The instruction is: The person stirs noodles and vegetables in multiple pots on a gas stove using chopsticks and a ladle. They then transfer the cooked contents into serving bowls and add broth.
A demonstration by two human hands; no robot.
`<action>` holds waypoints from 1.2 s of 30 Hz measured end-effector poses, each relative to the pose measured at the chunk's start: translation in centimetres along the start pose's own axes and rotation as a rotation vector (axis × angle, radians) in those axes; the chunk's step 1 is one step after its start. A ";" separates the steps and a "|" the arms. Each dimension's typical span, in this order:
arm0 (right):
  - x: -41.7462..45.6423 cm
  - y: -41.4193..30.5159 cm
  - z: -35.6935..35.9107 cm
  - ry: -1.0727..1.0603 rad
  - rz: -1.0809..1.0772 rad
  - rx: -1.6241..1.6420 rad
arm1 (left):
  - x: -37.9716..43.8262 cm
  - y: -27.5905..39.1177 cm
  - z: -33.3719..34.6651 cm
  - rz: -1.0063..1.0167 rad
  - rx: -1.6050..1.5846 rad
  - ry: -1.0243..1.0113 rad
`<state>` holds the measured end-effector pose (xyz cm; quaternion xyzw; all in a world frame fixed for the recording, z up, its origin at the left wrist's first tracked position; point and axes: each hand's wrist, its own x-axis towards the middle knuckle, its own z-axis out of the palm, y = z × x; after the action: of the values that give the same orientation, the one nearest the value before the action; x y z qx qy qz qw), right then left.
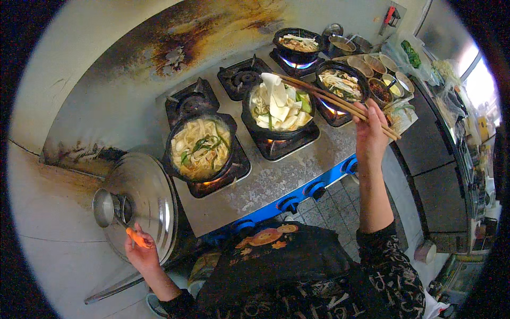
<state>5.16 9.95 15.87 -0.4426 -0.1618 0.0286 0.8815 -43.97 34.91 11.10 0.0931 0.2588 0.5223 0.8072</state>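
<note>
My right hand (371, 127) grips a pair of long wooden chopsticks (330, 97). Their tips meet a wide white noodle sheet (273, 93), lifted above the middle black pot (247, 115). More pale sheets and green vegetable pieces fill that pot. At the lower left, my left hand (141, 249) is closed around the orange handle (137, 238) of a metal ladle (104, 207). The ladle's bowl is over a large domed metal lid (149, 191); whether they touch I cannot tell. Nearer the left, another black pot (169, 167) holds noodles and greens in broth.
Two more black pots, one at the back (279, 50) and one at the right (362, 93), sit over blue flames. Bare burners (191, 101) stand behind the front pots. Seasoning containers (374, 65) crowd the stove's right end. Blue-fronted control knobs (289, 204) line the near edge.
</note>
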 end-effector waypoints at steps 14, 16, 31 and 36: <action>1.0 -2.1 2.5 -0.148 -0.116 -0.203 | -0.2 -0.2 0.2 0.009 0.017 0.018; 0.5 -1.6 4.2 -0.288 -0.036 -0.372 | 0.1 -0.1 0.3 0.012 0.017 0.051; 0.7 -7.0 4.8 -0.503 0.004 -0.661 | -0.6 -0.7 1.5 0.072 0.044 0.134; 1.6 0.3 2.1 -0.341 0.156 -0.458 | -0.5 -0.8 1.7 0.071 0.098 0.105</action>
<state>6.03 12.02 17.17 -0.6297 -0.2754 0.1330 0.7141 -42.60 34.35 12.36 0.1140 0.3226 0.5413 0.7681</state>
